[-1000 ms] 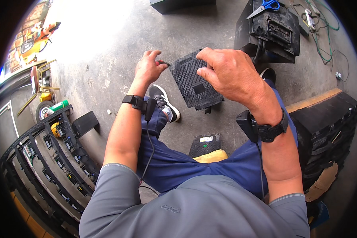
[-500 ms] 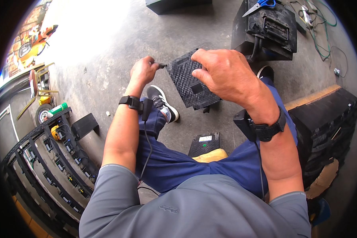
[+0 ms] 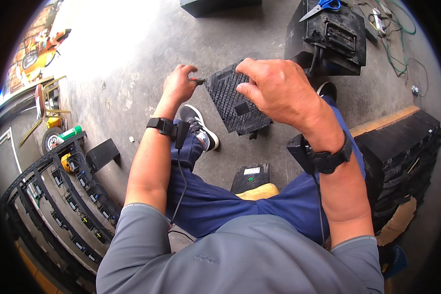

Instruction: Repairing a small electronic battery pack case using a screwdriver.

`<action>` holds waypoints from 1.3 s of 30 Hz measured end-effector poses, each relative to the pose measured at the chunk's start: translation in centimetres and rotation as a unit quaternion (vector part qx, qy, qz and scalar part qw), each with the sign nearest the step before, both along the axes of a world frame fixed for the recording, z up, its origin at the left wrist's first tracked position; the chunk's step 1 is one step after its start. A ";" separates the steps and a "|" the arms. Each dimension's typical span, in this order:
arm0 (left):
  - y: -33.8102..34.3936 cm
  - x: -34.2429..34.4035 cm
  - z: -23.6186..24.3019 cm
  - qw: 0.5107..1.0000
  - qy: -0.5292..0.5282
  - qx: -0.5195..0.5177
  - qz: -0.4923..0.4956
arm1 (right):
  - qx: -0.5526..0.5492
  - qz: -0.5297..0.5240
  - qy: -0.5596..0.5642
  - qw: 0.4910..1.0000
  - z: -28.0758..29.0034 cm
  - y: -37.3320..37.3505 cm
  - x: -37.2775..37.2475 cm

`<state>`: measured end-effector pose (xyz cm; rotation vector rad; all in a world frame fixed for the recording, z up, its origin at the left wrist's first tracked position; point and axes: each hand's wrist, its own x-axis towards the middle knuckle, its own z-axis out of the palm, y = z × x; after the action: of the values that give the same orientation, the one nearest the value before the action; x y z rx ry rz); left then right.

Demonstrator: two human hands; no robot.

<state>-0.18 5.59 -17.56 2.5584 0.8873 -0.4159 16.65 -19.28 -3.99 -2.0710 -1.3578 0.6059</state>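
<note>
A black box with a ribbed top (image 3: 230, 100) stands tilted on the floor in front of me, with a square recess in its surface. To its left, my left hand (image 3: 179, 85) is closed, its fingers bent round a small black-and-red piece (image 3: 198, 81) that sticks out beside the box's corner. My right hand (image 3: 281, 90) is over the box's right part, fingers curled, with a gap showing between thumb and forefinger. Whatever its other fingers hold is hidden beneath the hand.
Blue-handled scissors (image 3: 322, 9) lie on a black handled case (image 3: 335, 34) at the far right. Green cables (image 3: 396, 54) trail beyond it. Black cases (image 3: 402, 147) are stacked at right, a black rack (image 3: 58, 196) stands at left, and a labelled black block (image 3: 251, 178) lies between my legs.
The fingers of my left hand have shifted, with the forefinger lifted and more of the red on the small piece showing. My right hand stays nearly still over the box.
</note>
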 end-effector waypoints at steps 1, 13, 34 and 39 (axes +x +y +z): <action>-0.2 0.0 0.2 1.000 0.001 0.000 0.000 | -0.002 -0.002 -0.001 1.000 0.0 0.0 0.1; -0.7 0.2 1.3 1.000 -0.004 0.020 0.017 | 0.021 -0.008 -0.012 1.000 -0.3 -0.1 0.2; 1.5 -0.4 1.3 0.998 0.011 -0.013 0.055 | 0.040 -0.049 -0.030 0.998 -0.2 -0.6 1.6; 3.1 -0.3 2.1 0.992 -0.081 -0.045 0.089 | 0.054 -0.075 -0.032 0.995 0.1 -1.1 2.5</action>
<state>-0.47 8.65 -15.49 2.3684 1.0021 -0.1877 19.18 -20.37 -3.94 -2.0972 -1.2288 0.3980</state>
